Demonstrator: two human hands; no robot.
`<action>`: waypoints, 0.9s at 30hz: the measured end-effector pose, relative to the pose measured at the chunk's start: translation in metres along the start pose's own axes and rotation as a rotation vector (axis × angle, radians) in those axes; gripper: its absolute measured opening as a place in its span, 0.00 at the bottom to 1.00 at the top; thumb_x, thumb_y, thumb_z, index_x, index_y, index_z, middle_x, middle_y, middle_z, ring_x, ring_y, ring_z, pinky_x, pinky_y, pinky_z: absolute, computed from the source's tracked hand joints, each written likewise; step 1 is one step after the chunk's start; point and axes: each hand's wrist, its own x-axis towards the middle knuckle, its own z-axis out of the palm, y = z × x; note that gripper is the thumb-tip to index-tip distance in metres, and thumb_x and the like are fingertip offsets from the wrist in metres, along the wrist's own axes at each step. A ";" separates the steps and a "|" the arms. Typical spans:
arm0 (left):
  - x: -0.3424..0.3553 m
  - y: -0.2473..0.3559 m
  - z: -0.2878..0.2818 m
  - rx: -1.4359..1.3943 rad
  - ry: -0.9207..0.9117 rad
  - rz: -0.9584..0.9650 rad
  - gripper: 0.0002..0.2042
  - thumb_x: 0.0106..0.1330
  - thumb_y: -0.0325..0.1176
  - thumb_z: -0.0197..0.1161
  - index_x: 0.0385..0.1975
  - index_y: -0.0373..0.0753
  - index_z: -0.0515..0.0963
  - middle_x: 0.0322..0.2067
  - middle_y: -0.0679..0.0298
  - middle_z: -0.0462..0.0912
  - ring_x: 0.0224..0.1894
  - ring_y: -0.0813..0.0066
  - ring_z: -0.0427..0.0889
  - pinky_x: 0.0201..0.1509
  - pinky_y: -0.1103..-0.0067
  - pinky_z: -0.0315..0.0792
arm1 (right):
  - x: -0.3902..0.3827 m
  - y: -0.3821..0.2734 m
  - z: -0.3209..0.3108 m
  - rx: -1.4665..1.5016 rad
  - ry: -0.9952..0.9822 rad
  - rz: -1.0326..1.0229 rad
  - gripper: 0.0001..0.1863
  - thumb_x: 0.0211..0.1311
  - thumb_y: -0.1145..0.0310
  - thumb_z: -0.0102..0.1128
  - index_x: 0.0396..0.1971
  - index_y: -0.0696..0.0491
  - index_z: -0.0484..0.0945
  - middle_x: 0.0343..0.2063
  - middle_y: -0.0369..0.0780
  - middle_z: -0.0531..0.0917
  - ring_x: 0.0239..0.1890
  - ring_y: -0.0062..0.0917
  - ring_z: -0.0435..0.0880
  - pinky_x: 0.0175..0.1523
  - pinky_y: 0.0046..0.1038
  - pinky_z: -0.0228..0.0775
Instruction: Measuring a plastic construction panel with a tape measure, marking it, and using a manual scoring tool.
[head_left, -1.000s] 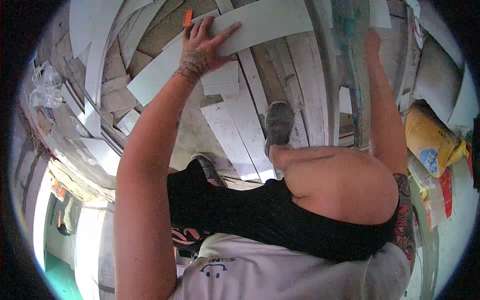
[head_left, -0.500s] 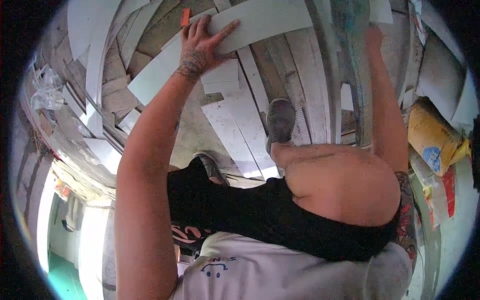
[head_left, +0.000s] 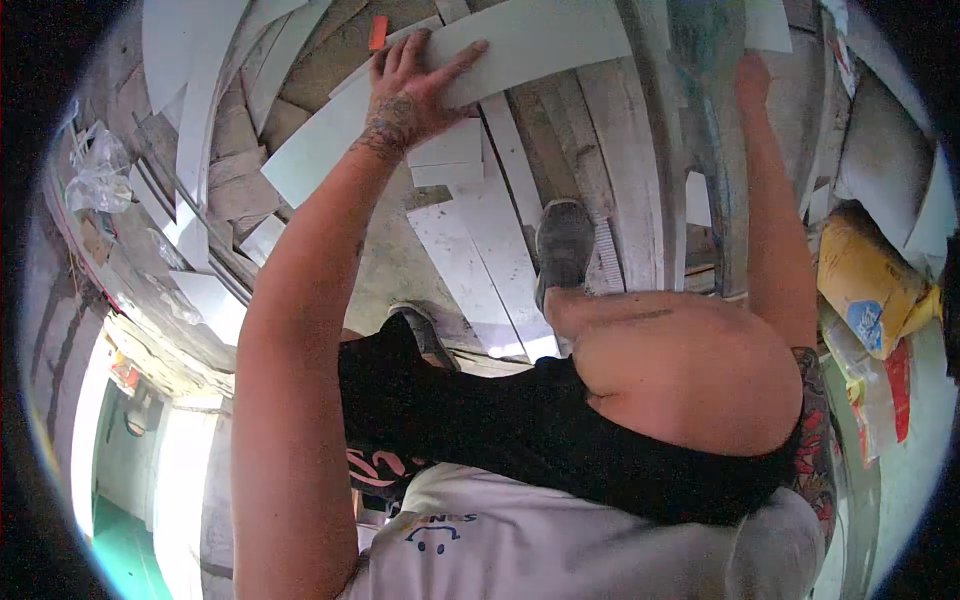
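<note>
My left hand (head_left: 415, 95) lies on a long white board (head_left: 545, 40), pressing it from above with fingers and thumb spread. An orange piece (head_left: 378, 33) sits beside its fingertips, at the board's far edge. At the upper right, my right hand (head_left: 752, 85) is closed like a fist beside an upright, blue-stained plank (head_left: 708, 90). What it grips is hidden. Below the left hand are a small white panel (head_left: 446, 155) and long white strips (head_left: 480, 265) on the floor.
My shoe (head_left: 565, 245) stands beside the strips. More white panels (head_left: 190, 60) and a clear plastic bag (head_left: 100, 170) lie at the left. A yellow sack (head_left: 865, 275) rests at the right. Wooden planks (head_left: 590, 130) cover part of the floor.
The whole view has shifted slightly, so things sit a little further right and lower. Both hands keep their places on or beside the boards.
</note>
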 end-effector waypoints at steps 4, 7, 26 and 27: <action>0.004 0.002 0.003 -0.003 -0.006 -0.008 0.44 0.35 0.55 0.72 0.59 0.77 0.58 0.58 0.52 0.59 0.59 0.52 0.60 0.61 0.53 0.51 | 0.008 0.003 -0.002 -0.035 -0.004 -0.046 0.11 0.52 0.67 0.53 0.34 0.56 0.77 0.29 0.46 0.80 0.31 0.37 0.80 0.35 0.34 0.73; 0.002 0.001 0.003 0.005 -0.016 -0.010 0.44 0.35 0.55 0.72 0.59 0.77 0.58 0.58 0.52 0.58 0.59 0.52 0.60 0.61 0.53 0.51 | 0.005 0.004 -0.005 -0.063 -0.017 -0.072 0.12 0.53 0.66 0.53 0.35 0.56 0.76 0.29 0.46 0.80 0.31 0.37 0.80 0.35 0.34 0.73; 0.005 0.003 0.004 0.016 -0.037 -0.013 0.42 0.37 0.56 0.70 0.59 0.78 0.57 0.59 0.52 0.58 0.59 0.52 0.59 0.61 0.52 0.50 | 0.003 0.010 -0.011 -0.249 -0.091 -0.209 0.17 0.58 0.60 0.53 0.43 0.56 0.73 0.31 0.46 0.81 0.31 0.35 0.81 0.37 0.32 0.72; 0.006 0.003 0.004 0.014 -0.034 -0.011 0.42 0.37 0.56 0.70 0.59 0.78 0.57 0.59 0.52 0.58 0.59 0.52 0.59 0.61 0.52 0.50 | 0.007 0.010 -0.011 -0.261 -0.092 -0.217 0.18 0.58 0.60 0.53 0.43 0.56 0.73 0.31 0.46 0.81 0.31 0.35 0.81 0.37 0.31 0.72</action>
